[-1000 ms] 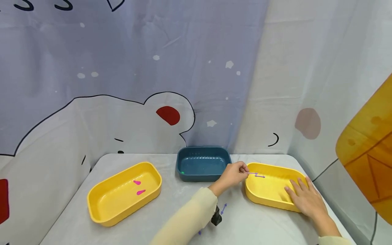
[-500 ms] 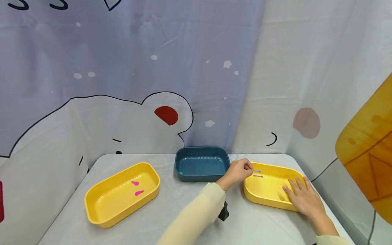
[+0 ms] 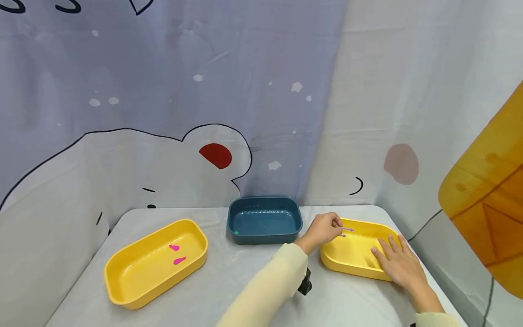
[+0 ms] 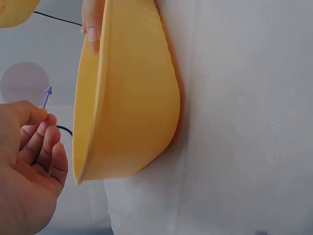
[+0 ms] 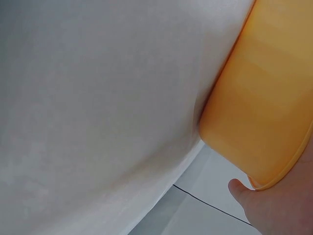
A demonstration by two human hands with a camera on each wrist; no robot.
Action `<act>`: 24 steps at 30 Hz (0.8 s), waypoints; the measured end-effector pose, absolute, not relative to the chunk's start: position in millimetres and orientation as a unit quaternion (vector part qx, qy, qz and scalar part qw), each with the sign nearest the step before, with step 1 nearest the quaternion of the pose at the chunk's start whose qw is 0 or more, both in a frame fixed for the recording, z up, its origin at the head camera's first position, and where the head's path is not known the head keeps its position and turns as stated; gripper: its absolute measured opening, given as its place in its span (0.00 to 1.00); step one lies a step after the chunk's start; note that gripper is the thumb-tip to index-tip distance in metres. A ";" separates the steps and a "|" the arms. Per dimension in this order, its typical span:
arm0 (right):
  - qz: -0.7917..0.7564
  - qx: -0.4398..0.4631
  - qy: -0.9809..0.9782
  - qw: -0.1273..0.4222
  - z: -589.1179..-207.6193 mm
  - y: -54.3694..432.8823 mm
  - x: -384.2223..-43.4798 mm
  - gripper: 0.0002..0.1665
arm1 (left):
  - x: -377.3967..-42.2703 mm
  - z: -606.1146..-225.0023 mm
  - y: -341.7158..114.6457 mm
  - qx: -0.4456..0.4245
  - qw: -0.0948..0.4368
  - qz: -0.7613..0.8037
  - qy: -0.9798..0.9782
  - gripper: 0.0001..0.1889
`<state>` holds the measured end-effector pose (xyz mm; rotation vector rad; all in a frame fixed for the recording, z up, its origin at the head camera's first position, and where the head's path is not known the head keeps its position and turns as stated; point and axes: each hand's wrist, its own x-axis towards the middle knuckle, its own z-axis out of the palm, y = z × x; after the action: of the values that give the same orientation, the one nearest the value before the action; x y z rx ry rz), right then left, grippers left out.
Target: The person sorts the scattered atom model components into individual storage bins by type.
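Note:
My left hand [image 3: 324, 229] pinches a thin purple stick with a pointed, arrow-like tip [image 3: 348, 229] between thumb and fingertips, over the left end of the right yellow tray [image 3: 355, 270]. In the left wrist view the purple stick [image 4: 47, 97] points up past the fingertips, beside the tray's rim. A second purple stick [image 3: 342, 235] lies in that tray, partly covered by the hand. My right hand [image 3: 402, 265] rests with fingers spread over the tray's right end, the fingers reaching inside. In the right wrist view its thumb [image 5: 237, 188] shows beside the tray's rim.
A dark blue tray [image 3: 265, 240] with a small green piece [image 3: 236, 233] stands at the back middle. On the left is another yellow tray [image 3: 163, 288] holding two pink drop-shaped pieces [image 3: 179, 261]. Patterned curtains hang behind the white-covered table [image 3: 196, 299].
The left hand has shifted right and further over the right tray with its purple stick. Its sleeve has moved right too. The right hand stays at the tray; the head view has turned slightly right.

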<state>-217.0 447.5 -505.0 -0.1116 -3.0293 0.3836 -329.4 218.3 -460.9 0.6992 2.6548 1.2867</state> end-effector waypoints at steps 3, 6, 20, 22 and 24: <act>0.123 -0.034 -0.991 0.046 -504.9 444.2 -217.7 0.47 | -329.7 -461.3 216.7 0.233 0.051 0.426 0.873 0.04; 0.123 -0.031 -0.991 0.047 -503.7 441.7 -217.8 0.47 | -329.9 -461.0 214.2 0.239 0.049 0.423 0.873 0.05; 0.128 -0.021 -0.991 0.037 -501.9 445.0 -216.2 0.47 | -331.9 -449.7 195.6 0.257 0.040 0.385 0.886 0.02; 0.129 -0.021 -0.991 0.036 -501.9 446.3 -215.7 0.47 | -333.4 -448.4 192.4 0.268 0.037 0.377 0.886 0.02; 0.128 -0.022 -0.991 0.035 -501.9 447.7 -215.4 0.48 | -335.0 -447.1 188.4 0.281 0.029 0.364 0.887 0.02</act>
<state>-215.4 447.7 -501.9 -0.0686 -3.0464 0.3930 -335.0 188.4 -447.1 0.8676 2.7366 1.1241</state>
